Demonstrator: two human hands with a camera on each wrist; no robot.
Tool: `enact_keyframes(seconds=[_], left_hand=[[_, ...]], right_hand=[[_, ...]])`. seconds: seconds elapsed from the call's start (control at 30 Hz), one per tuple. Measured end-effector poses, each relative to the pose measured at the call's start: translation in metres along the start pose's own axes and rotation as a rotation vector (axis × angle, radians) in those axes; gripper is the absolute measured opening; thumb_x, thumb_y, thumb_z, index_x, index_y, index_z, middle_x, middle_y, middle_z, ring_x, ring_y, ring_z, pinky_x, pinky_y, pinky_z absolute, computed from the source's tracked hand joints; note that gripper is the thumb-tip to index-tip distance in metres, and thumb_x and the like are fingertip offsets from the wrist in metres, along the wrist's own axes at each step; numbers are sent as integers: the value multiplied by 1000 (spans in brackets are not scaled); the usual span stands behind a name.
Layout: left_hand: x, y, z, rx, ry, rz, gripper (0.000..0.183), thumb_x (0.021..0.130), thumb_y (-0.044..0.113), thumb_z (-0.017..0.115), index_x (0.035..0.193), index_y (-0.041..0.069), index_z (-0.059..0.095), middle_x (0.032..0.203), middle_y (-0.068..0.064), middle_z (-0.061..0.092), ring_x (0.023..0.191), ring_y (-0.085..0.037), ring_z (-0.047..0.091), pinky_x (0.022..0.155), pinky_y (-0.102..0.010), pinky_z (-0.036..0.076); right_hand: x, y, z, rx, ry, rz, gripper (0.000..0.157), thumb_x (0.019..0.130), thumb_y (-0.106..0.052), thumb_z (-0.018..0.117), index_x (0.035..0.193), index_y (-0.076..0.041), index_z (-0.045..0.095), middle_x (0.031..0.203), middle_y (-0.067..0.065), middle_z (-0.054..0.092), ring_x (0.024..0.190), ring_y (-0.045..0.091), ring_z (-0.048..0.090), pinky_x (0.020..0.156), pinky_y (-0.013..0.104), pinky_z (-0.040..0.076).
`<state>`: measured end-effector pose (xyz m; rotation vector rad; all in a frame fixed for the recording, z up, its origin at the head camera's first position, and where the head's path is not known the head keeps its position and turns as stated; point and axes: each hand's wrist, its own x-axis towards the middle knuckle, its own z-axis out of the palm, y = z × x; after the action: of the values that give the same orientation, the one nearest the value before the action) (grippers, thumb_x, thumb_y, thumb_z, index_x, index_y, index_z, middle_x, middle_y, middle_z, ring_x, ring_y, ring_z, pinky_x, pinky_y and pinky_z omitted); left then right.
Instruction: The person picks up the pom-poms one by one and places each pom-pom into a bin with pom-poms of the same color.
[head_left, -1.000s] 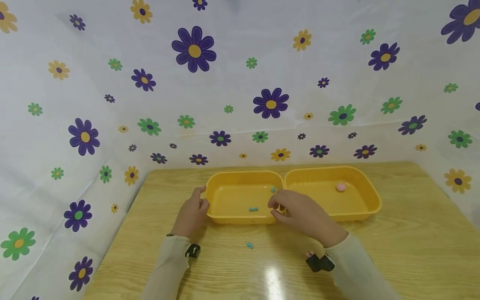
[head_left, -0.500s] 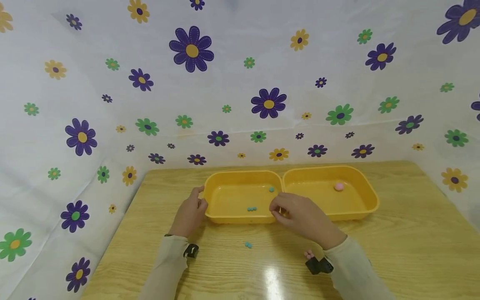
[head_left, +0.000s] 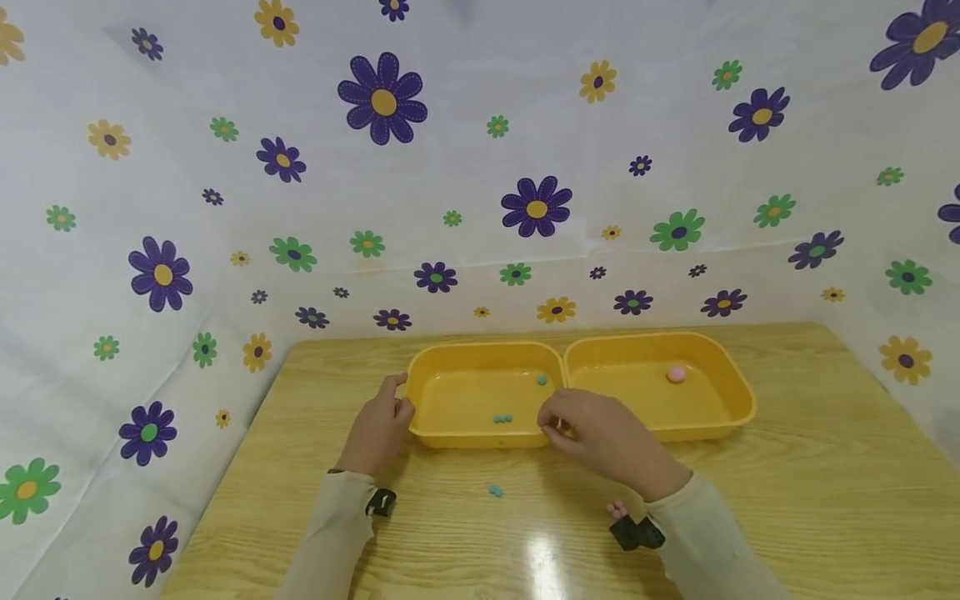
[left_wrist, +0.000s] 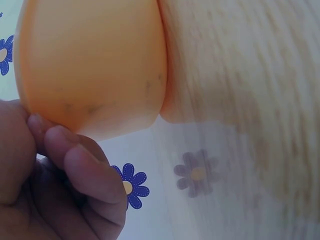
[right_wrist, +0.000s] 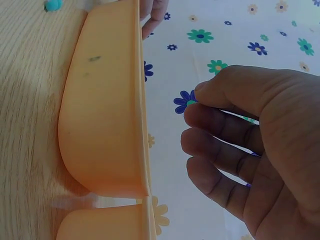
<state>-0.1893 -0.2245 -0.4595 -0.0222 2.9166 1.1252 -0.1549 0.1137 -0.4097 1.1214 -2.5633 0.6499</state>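
Observation:
Near its left end, the left yellow tray (head_left: 480, 442) is held by my left hand (head_left: 377, 429); in the left wrist view, curled fingers (left_wrist: 82, 162) meet its outer wall. Over the tray's right front rim hovers my right hand (head_left: 603, 433), fingers bent and thumb tip against the index finger. Nothing shows between those tips in the right wrist view. Inside this tray lie a short row of small blue balls (head_left: 502, 418) and a single blue ball (head_left: 542, 379). A small blue piece (head_left: 496, 491) sits on the table in front.
Beside it, touching, stands the right yellow tray (head_left: 720, 431) with a pink ball (head_left: 677, 374) inside. Small pink balls (head_left: 617, 508) lie by the right wrist's black camera (head_left: 636, 533). A flower-printed white sheet (head_left: 450, 175) rises behind the wooden table (head_left: 442, 550).
My right thumb and index finger, apart a second ago, have come together, and the hand has lowered slightly. The left hand stays at the tray. The whole head view has shifted a little.

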Motion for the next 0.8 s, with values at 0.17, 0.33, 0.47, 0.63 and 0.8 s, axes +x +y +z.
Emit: enact_keyframes(seconds=[0.17, 0.33, 0.47, 0.63, 0.8], left_hand=[[0, 0, -1, 5, 1, 7, 50, 106, 18, 44, 155, 8, 40, 72, -4, 45, 59, -17, 40, 55, -27, 36], [1, -1, 0, 11, 0, 3, 50, 106, 19, 44, 155, 9, 40, 72, -3, 45, 59, -17, 40, 55, -27, 35], [1, 0, -1, 7, -3, 2, 51, 106, 19, 44, 155, 9, 40, 72, -4, 45, 59, -17, 40, 56, -27, 35], [0, 1, -2, 8, -6, 7, 51, 105, 19, 44, 155, 8, 39, 73, -4, 46, 59, -17, 40, 56, -27, 36], [0, 0, -2, 13, 0, 15, 51, 105, 20, 43, 155, 8, 40, 71, -3, 46, 58, -16, 39, 55, -27, 35]], right_hand=[[2, -5, 2, -22, -8, -15, 11, 89, -6, 77, 94, -15, 72, 88, -7, 67, 75, 5, 59, 66, 21, 52], [3, -12, 8, -41, -10, -47, 12, 88, -7, 79, 92, -16, 71, 87, -7, 66, 72, 4, 57, 63, 19, 50], [3, -18, 15, -29, 3, -100, 13, 89, -7, 78, 90, -16, 70, 85, -8, 64, 68, 1, 53, 59, 15, 46], [3, -27, 27, -27, -9, -153, 13, 89, -9, 79, 91, -17, 70, 86, -8, 64, 69, 0, 50, 58, 12, 43], [3, -38, 44, -26, -133, -169, 12, 90, -11, 80, 93, -19, 71, 90, -9, 64, 73, 0, 53, 63, 14, 45]])
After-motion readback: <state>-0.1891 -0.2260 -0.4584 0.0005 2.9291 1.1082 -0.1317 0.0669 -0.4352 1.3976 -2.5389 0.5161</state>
